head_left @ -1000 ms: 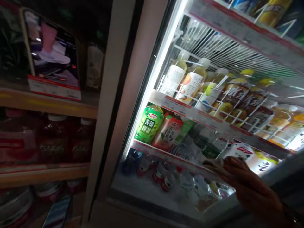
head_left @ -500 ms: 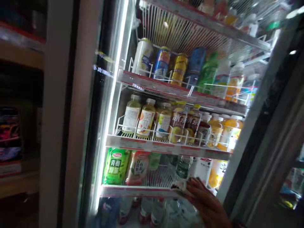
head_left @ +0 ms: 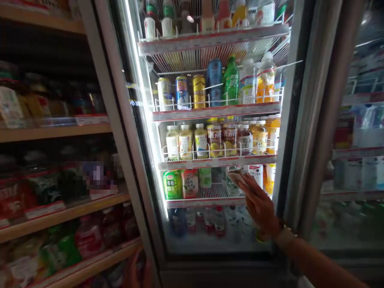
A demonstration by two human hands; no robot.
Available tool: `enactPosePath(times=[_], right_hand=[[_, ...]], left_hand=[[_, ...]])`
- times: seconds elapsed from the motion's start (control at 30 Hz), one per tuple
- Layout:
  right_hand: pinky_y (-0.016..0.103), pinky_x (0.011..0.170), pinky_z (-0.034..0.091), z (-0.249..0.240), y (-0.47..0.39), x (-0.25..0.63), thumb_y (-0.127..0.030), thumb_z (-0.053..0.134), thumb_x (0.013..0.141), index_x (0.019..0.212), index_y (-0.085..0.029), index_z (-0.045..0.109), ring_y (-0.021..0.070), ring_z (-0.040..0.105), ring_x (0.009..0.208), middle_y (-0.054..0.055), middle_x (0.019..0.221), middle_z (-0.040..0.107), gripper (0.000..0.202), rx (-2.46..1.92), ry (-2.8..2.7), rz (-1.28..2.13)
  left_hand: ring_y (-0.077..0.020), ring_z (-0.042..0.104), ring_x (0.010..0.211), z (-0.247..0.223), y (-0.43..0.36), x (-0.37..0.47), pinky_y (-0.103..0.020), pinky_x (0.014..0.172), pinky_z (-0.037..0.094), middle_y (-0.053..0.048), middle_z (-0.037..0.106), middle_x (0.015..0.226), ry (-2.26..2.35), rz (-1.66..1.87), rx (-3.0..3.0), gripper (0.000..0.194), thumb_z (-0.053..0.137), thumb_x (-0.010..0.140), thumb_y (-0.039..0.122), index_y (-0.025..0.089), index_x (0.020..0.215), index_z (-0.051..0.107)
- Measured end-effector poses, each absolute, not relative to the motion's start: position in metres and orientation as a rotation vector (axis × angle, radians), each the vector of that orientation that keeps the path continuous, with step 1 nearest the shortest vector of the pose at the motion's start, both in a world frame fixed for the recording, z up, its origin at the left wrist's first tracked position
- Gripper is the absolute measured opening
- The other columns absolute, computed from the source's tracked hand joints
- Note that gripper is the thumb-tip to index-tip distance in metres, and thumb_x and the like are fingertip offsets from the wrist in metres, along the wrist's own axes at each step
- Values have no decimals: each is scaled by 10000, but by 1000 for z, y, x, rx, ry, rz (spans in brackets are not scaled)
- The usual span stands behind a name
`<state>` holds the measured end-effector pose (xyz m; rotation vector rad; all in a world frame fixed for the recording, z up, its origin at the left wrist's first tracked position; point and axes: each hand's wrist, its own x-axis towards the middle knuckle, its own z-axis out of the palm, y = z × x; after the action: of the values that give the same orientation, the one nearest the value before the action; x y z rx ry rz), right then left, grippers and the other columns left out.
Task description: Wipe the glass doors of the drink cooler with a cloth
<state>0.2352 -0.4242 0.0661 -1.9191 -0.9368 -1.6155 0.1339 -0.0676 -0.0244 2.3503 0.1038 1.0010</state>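
My right hand (head_left: 258, 202) reaches in from the lower right, its fingers pressed together over a pale folded cloth (head_left: 236, 176). The cloth lies at the glass front of a lit drinks cooler, before the lower shelf (head_left: 207, 203). Behind it stands a clear bottle (head_left: 233, 187), partly covered by the hand. A green drink bottle (head_left: 172, 185) and a red drink bottle (head_left: 190, 184) stand to the left on that shelf. Low at the left, my left hand (head_left: 138, 269) shows as a dark blur, and its fingers cannot be made out.
Wooden shelves (head_left: 69, 214) with bottles and bags run along the left. The cooler's frame (head_left: 112, 120) divides them from the glass. To the right is a thick door post (head_left: 312, 116), with another stocked cooler (head_left: 357, 160) beyond it. Cans and bottles fill the upper racks.
The view has levelled and drawn back, showing more of the left shelves and the whole right forearm. My right hand still holds the cloth, now higher against the lower shelf's bottles.
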Motion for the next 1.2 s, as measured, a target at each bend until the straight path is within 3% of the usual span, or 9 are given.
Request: enactPosePath(times=[0.07, 0.13, 0.27, 0.47, 0.67, 0.8, 0.93, 1.07, 1.2], right_hand=[[436, 1123, 458, 91, -407, 248, -87, 441, 944, 1461, -332, 404, 227, 432, 1380, 31, 1483, 482, 573, -1877, -1027, -1605], [409, 1118, 466, 116, -388, 259, -82, 420, 949, 1487, -334, 345, 209, 420, 1389, 22, 1505, 453, 599, -1868, -1124, -1606], [417, 1170, 394, 155, -353, 277, -57, 408, 935, 1515, -320, 278, 191, 359, 1427, 17, 1524, 426, 650, -1856, -1240, -1644], [436, 1243, 225, 139, -315, 296, -94, 419, 927, 1522, -225, 296, 192, 242, 1475, 42, 1544, 386, 622, -2076, -1328, -1572], [383, 1172, 383, 81, -307, 295, -36, 369, 905, 1497, -157, 338, 182, 379, 1415, 51, 1498, 463, 605, -2213, -1660, -1528], [399, 1160, 396, 123, -304, 297, -21, 379, 902, 1549, -146, 160, 186, 346, 1432, 64, 1518, 435, 694, -2227, -1659, -1611], [446, 1225, 279, 201, -285, 304, 7, 340, 895, 1561, -206, 17, 195, 209, 1487, 53, 1580, 326, 770, -2153, -1469, -1679], [466, 1230, 261, 216, -259, 307, 8, 325, 892, 1560, -208, 130, 206, 223, 1483, 57, 1566, 356, 728, -2127, -1499, -1606], [427, 1201, 330, 160, -248, 303, -48, 403, 897, 1528, -137, 255, 194, 309, 1452, 99, 1519, 431, 654, -2175, -1847, -1360]], left_hand=[[-278, 375, 1396, 12, -90, 160, -501, 1110, 393, -64, 404, 1518, 58, 1158, 2349, 484, 492, 951, 416, 314, 1419, 421], [-309, 162, 1495, 53, -114, 192, -557, 1198, 221, -94, 285, 1595, -102, 1370, 2379, 606, 442, 960, 404, 249, 1518, 263], [-289, 67, 1507, 117, -133, 242, -547, 1216, 121, -132, 196, 1616, -315, 1579, 2514, 662, 411, 975, 411, 179, 1545, 168], [-282, 44, 1505, 111, -94, 262, -519, 1218, 129, -133, 193, 1614, -458, 1485, 2785, 635, 385, 981, 423, 149, 1531, 226], [-300, 13, 1502, 88, -79, 279, -553, 1204, 137, -163, 177, 1611, -518, 1564, 2786, 699, 406, 974, 433, 154, 1549, 123], [-300, -3, 1503, 85, -77, 288, -565, 1195, 149, -166, 157, 1614, -652, 1763, 2632, 745, 384, 983, 438, 161, 1554, -7], [-287, 43, 1507, 89, -77, 282, -539, 1201, 155, -149, 166, 1617, -652, 1730, 2573, 726, 325, 990, 480, 156, 1555, 3], [-286, 74, 1506, 90, -71, 269, -520, 1204, 148, -159, 124, 1624, -495, 1748, 2454, 715, 270, 996, 490, 129, 1552, 0], [-275, 128, 1502, 80, -38, 252, -497, 1202, 174, -142, 172, 1617, -431, 1776, 2483, 705, 315, 993, 452, 162, 1557, 7]])
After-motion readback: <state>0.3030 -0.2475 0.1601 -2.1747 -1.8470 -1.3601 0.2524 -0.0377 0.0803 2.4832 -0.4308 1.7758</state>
